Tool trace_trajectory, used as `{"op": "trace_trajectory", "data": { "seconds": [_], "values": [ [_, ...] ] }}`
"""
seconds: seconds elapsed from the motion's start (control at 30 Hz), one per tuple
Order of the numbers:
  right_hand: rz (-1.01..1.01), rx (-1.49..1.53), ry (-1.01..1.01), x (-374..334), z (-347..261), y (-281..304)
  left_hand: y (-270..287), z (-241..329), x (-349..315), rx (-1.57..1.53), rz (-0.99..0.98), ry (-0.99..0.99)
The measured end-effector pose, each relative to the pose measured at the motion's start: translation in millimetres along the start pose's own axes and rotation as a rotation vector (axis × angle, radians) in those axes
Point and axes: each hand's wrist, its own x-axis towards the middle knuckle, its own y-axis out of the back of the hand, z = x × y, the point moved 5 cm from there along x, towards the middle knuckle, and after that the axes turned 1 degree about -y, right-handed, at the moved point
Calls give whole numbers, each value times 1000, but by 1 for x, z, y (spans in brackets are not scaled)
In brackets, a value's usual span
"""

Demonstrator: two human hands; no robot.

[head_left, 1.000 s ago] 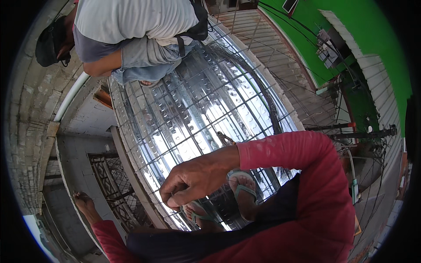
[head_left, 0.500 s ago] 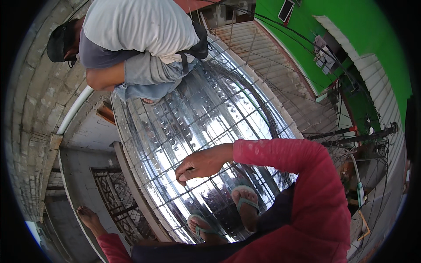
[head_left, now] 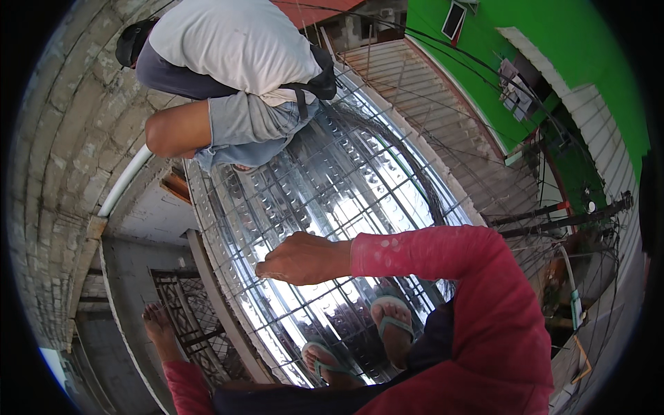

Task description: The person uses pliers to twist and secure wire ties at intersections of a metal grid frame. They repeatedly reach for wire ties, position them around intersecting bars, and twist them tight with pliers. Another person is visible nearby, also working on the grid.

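Observation:
My right hand (head_left: 304, 258), in a red sleeve, is closed over the grid of thin steel bars (head_left: 346, 207). What its fingers hold, if anything, is hidden. Shiny corrugated metal decking (head_left: 315, 176) lies beneath the bars. At the lower left, beyond the decking's edge, is my left hand (head_left: 160, 332). Its fingers look stretched out, and nothing shows in them. Along the decking's right side runs a bundle of thin dark wire (head_left: 415, 166). My feet in pale flip-flops (head_left: 392, 318) stand on the bars and decking.
Ahead, a person in a white shirt (head_left: 232, 45) bends low over the decking. A block wall (head_left: 69, 138) and a pale pipe (head_left: 124, 181) are on the left. Below the left edge is a metal grille (head_left: 197, 311). Right are a rusty corrugated roof (head_left: 422, 97), a green wall (head_left: 567, 41) and cables.
My right hand has shifted slightly left and turned, its fingers now folded in. My left hand has moved a little up and right. The bent person appears slightly lower and further right.

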Motion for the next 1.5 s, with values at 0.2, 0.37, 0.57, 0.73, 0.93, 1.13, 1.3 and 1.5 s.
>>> {"op": "trace_trajectory", "data": {
  "seconds": [0.2,0.37,0.57,0.73,0.93,1.13,1.3,1.5],
  "values": [
    [7,-155,44,27,-19,-29,-127,-36,-94,78,-231,131],
    [45,-181,-22,32,-14,-37,-158,-51,-117,-10,-279,217],
    [17,-8,-104,38,-5,-41,-146,-39,-95,-138,-421,116],
    [179,199,-102,42,27,-49,-170,-17,-109,-202,-434,32],
    [-303,306,-78,16,5,-105,-180,21,-114,-270,-537,-57],
    [-2,813,251,46,-99,28,-164,43,-131,-219,-306,-112],
    [64,322,-364,40,63,11,-181,61,-120,-415,-449,-84],
    [-594,859,264,-11,-123,-61,-122,66,-83,-326,-373,-149]
  ]
}}
